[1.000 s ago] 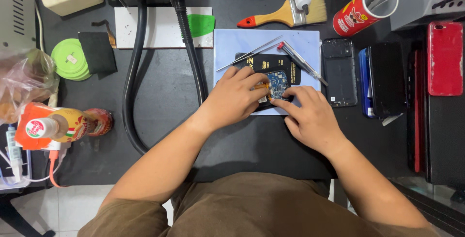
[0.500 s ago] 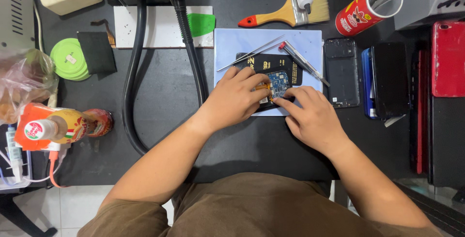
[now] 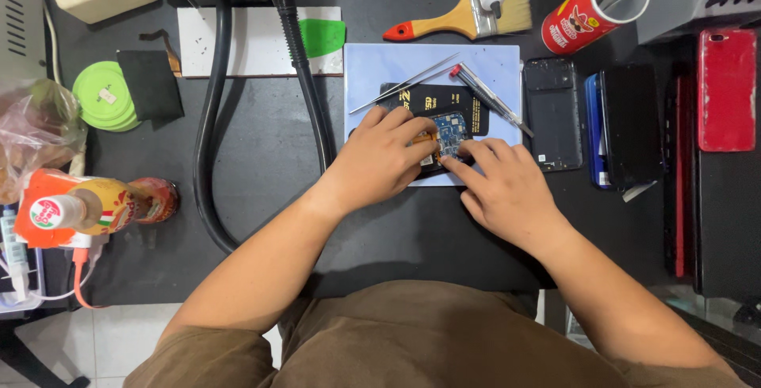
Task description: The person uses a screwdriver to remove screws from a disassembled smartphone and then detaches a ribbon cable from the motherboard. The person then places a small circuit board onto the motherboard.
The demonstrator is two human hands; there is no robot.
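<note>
Both hands are working the opened phone (image 3: 452, 130) on the blue mat (image 3: 380, 67): left hand (image 3: 380, 158) pinching its edge, right hand (image 3: 507, 190) fingertips pressing the board (tweezers (image 3: 404, 84) lying idle); a careful, steady lift seems needed next

Two hands, the left hand (image 3: 383, 158) and the right hand (image 3: 507, 190), are on one opened phone (image 3: 450, 130). One blue mat (image 3: 380, 67) lies near the desk's far edge, with one pair of tweezers (image 3: 404, 84) and one screwdriver (image 3: 487, 99). One paintbrush (image 3: 464, 15), one red can (image 3: 590, 9), one red phone (image 3: 727, 89). Perhaps three dark phones (image 3: 552, 110) lie toward the right edge; they overlap.
</note>
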